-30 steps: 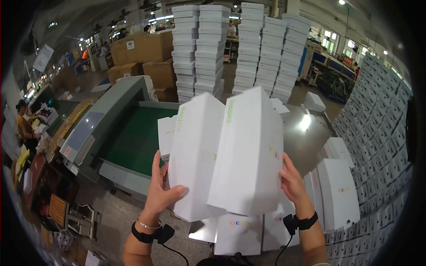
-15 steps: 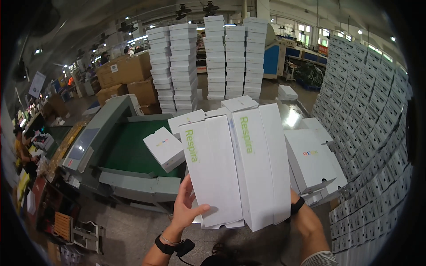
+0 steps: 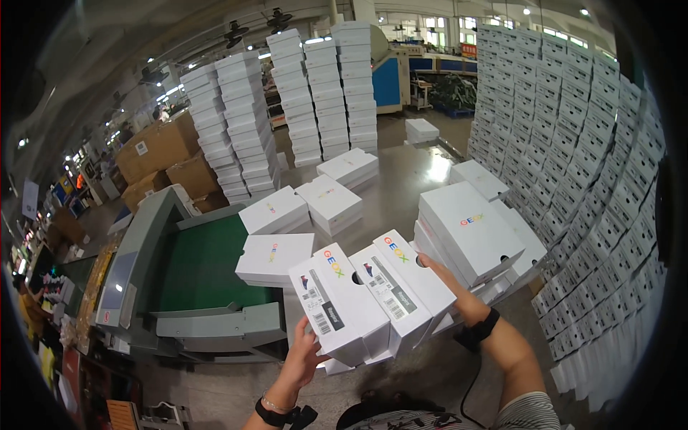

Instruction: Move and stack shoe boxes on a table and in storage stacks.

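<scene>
Two white shoe boxes, a left one [image 3: 335, 304] and a right one [image 3: 405, 290], are held side by side and tilted in front of me. Their printed end labels face up toward me, and more white cardboard shows beneath them. My left hand [image 3: 301, 362] grips the left box's near lower side, its fingers partly hidden behind it. Around the right box's outer edge, near its round hole, my right hand [image 3: 446, 283] is closed. Just beyond the held pair, a white shoe box [image 3: 276, 258] rests at the conveyor's edge.
A machine with a green conveyor belt [image 3: 208, 261] stands at left. Several shoe boxes lie on the shiny metal table [image 3: 398, 172], and a box pile [image 3: 469, 229] sits at right. Tall box stacks [image 3: 326, 100] rise behind; a box wall [image 3: 552, 100] lines the right. Brown cartons [image 3: 161, 150] stand far left.
The two held boxes have turned from showing long sides to showing lids and end labels, and sit lower. My right hand now shows at the right box's outer edge. The view has shifted right.
</scene>
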